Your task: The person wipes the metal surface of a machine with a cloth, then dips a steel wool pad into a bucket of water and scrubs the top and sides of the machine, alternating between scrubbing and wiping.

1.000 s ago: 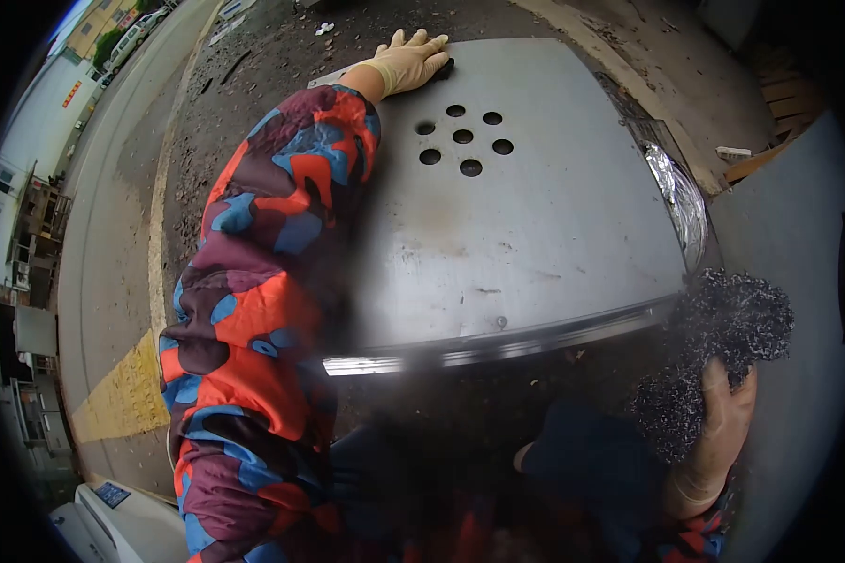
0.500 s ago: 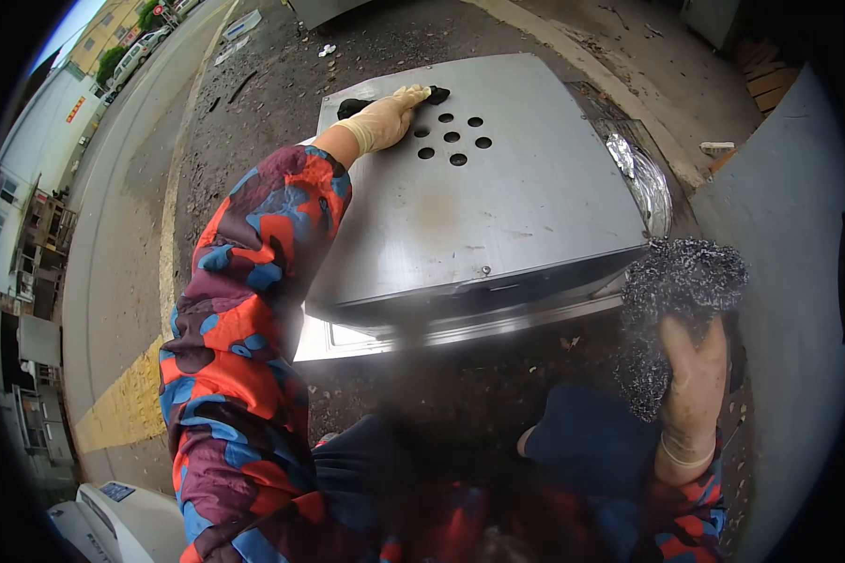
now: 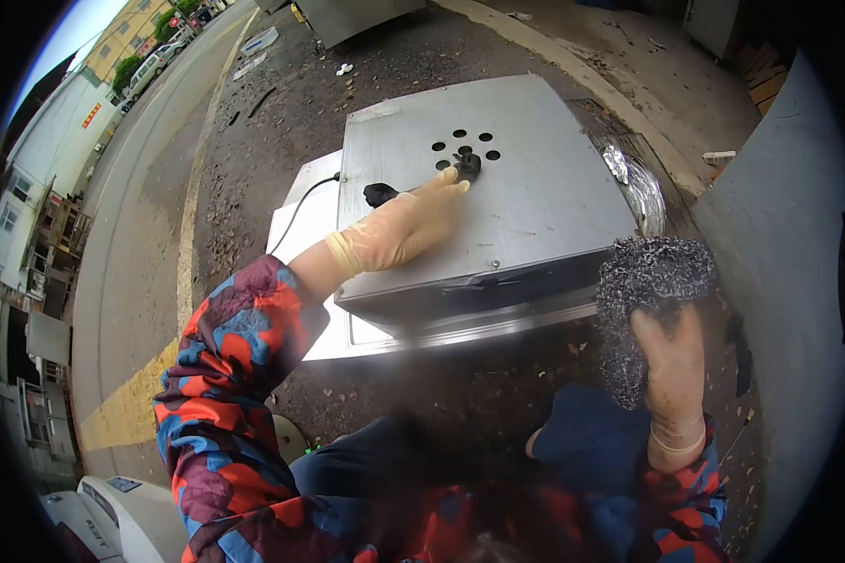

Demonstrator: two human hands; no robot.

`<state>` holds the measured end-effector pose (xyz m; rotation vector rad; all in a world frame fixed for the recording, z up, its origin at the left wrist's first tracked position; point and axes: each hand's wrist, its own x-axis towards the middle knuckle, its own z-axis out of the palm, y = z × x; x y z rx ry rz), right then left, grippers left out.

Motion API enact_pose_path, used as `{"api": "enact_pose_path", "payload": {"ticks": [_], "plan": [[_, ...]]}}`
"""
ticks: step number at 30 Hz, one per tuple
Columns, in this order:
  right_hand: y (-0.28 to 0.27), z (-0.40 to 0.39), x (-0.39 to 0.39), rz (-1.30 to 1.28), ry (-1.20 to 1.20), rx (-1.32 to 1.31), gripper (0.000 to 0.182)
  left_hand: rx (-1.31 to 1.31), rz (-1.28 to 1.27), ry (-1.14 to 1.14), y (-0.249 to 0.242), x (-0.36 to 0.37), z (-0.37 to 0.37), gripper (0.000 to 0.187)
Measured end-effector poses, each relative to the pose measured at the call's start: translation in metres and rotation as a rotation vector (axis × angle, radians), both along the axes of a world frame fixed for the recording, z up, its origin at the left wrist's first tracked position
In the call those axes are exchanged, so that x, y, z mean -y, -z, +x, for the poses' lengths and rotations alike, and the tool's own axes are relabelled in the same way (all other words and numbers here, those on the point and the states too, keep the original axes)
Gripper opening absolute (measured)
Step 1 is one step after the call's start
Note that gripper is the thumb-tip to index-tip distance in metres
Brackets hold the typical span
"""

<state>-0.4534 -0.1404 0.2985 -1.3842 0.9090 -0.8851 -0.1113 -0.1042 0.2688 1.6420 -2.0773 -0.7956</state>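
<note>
My left hand (image 3: pixel 408 225), in a thin cream-coloured glove, is closed on a black rag (image 3: pixel 468 168) and presses it on top of a brushed metal box (image 3: pixel 545 202). Parts of the rag stick out on both sides of the fingers, close to a cluster of round holes in the panel. At the right, my gloved right hand (image 3: pixel 674 371) grips a large clump of steel wool (image 3: pixel 662 277), held in the air off the box's near right corner.
Beneath the box lies a white metal panel (image 3: pixel 366 333), with a black cable (image 3: pixel 302 208) along its left. Silvery coiled material (image 3: pixel 643 192) lies right of the box. A grey sheet surface (image 3: pixel 765 253) stands far right.
My left hand has drawn the rag toward me and right across the box top, up against the holes. My right hand still holds the steel wool. The view has shifted slightly.
</note>
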Motion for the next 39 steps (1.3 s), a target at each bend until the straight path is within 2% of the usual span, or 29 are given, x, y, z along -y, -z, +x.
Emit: {"api": "enact_pose_path", "payload": {"ticks": [2,3,5,8,14,18,22,24,26,28,30,32,33,34,36,37,39], "plan": [[0.0,0.001,0.003,0.003,0.005,-0.005,0.024,-0.114,-0.239,-0.044,0.035,0.002,0.015,0.054],[0.001,0.001,0.004,0.004,0.009,-0.008,0.024,-0.118,-0.237,-0.04,0.036,0.006,0.014,0.054],[0.003,0.001,0.007,0.046,0.025,0.022,0.024,0.733,-0.148,-0.127,0.037,0.018,0.011,0.057],[0.007,-0.001,0.013,0.105,0.04,0.041,0.025,0.708,-0.18,-0.102,0.048,0.049,0.029,0.06],[0.015,0.002,0.029,0.108,0.056,0.016,0.026,0.546,-0.237,-0.326,0.08,0.144,0.08,0.051],[0.018,0.005,0.038,0.146,0.074,0.029,0.028,0.686,-0.346,-0.572,0.091,0.202,0.115,0.049],[0.023,0.0,0.051,0.17,0.107,-0.01,0.03,0.714,-0.257,-0.864,0.087,0.252,0.133,0.052],[0.024,-0.001,0.054,0.211,0.143,0.095,0.034,0.571,-0.143,-1.031,0.073,0.269,0.145,0.056],[0.024,-0.005,0.058,0.213,0.174,0.125,0.038,0.562,-0.13,-1.182,0.068,0.28,0.159,0.06],[0.024,-0.01,0.059,0.205,0.188,0.144,0.041,0.532,-0.07,-1.108,0.074,0.282,0.159,0.063],[0.025,-0.012,0.062,0.248,0.192,0.158,0.041,0.509,0.102,-0.861,0.06,0.271,0.146,0.064],[0.024,-0.017,0.064,0.197,0.182,0.106,0.039,0.213,0.133,-0.485,0.083,0.273,0.188,0.063],[0.023,-0.019,0.062,0.18,0.178,0.104,0.037,0.285,0.026,-0.355,0.089,0.268,0.188,0.06],[0.02,-0.02,0.061,0.189,0.173,0.109,0.037,0.451,-0.011,-0.425,0.073,0.245,0.149,0.056],[0.016,-0.023,0.056,0.135,0.163,0.065,0.034,0.535,-0.079,-0.438,0.068,0.224,0.118,0.047],[0.015,-0.024,0.052,0.132,0.153,0.096,0.031,0.559,-0.211,-0.419,0.075,0.217,0.114,0.043],[0.012,-0.024,0.045,0.104,0.14,0.093,0.031,0.497,-0.202,-0.408,0.07,0.201,0.107,0.042]]}}
